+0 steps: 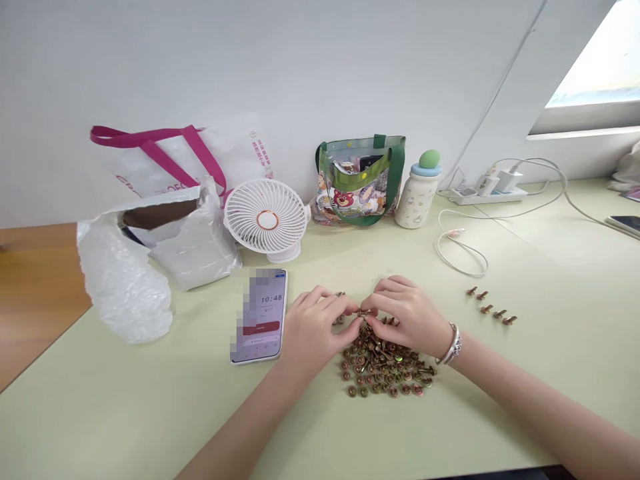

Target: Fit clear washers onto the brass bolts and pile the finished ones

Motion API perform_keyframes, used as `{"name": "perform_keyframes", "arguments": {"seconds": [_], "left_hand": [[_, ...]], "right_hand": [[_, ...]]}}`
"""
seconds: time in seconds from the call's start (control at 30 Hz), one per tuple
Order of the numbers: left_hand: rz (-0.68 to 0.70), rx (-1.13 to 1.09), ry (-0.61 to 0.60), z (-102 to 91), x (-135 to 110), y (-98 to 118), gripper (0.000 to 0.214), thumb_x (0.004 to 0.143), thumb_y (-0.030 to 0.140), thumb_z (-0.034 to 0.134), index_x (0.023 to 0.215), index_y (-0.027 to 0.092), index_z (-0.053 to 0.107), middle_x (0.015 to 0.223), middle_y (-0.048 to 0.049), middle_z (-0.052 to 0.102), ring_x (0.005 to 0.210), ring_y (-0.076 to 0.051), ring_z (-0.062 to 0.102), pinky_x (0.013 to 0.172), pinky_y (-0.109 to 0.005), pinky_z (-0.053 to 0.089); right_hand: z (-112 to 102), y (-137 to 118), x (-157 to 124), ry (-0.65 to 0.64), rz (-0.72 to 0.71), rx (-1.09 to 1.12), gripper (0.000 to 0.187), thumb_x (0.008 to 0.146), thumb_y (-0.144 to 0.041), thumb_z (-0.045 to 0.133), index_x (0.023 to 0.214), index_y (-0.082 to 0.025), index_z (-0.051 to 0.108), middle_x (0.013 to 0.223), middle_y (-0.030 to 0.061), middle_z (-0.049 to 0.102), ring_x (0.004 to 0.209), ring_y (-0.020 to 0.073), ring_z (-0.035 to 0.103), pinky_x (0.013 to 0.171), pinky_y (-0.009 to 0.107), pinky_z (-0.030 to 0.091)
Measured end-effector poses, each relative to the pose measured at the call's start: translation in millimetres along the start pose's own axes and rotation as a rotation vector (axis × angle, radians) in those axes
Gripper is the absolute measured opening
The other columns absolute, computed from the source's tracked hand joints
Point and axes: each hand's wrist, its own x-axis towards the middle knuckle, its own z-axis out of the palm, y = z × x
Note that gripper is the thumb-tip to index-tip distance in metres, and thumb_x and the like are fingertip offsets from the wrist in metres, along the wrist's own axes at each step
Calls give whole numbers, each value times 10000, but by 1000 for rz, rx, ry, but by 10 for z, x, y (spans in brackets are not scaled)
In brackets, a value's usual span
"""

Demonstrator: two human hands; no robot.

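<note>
My left hand [314,327] and my right hand [413,315] meet over a heap of small hardware, thumbs and fingers pinched toward each other. Between their fingertips is a small brass-coloured bolt [368,313], gripped from both sides; whether a nut sits on it is too small to tell. Beneath and in front of the hands lie many bolts [384,348] in a loose pile, with flange nuts [380,387] spread along its near side. A few more pieces show behind my left fingers. Apart on the right, several bolts [486,309] lie in a slanting row.
A phone [260,317] lies left of my left hand. Behind stand a white fan [267,219], a torn bubble-wrap package [125,287], a pink-handled bag [165,157], a green-trimmed bag [357,193] and a bottle [418,200]. A power strip [487,195] with a trailing white cable [475,263] sits back right.
</note>
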Motion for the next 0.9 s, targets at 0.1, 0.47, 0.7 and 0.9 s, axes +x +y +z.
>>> {"name": "perform_keyframes", "arguments": {"seconds": [0.1, 0.47, 0.7, 0.9], "left_hand": [[10, 6, -14, 10, 0, 2, 48, 739, 266, 595, 713, 227, 607, 667, 48, 643, 726, -138, 563, 627, -266, 405], [17, -3, -79, 0, 11, -1, 59, 758, 249, 555, 724, 224, 596, 676, 44, 647, 722, -146, 545, 635, -264, 387], [12, -57, -151, -6, 10, 9, 80, 793, 266, 543, 776, 219, 606, 721, 29, 648, 773, -156, 540, 698, -293, 404], [200, -196, -282, 8, 0, 37, 93, 817, 279, 544, 854, 241, 620, 817, 28, 661, 910, -170, 525, 793, -312, 396]], "right_hand": [[4, 24, -4, 20, -39, -47, 109, 821, -243, 482, 795, -203, 580, 649, 10, 595, 674, 145, 507, 714, 303, 378], [-35, 84, -6, 15, -100, -81, 133, 844, -258, 459, 812, -197, 573, 642, 9, 573, 633, 132, 503, 678, 279, 387], [-110, 274, -14, -30, 93, -123, 105, 841, -254, 475, 836, -198, 562, 701, 23, 625, 693, 155, 552, 695, 300, 395], [-73, 528, -70, -68, 201, -253, 114, 842, -261, 489, 834, -202, 586, 777, 54, 654, 847, 214, 536, 709, 336, 407]]}}
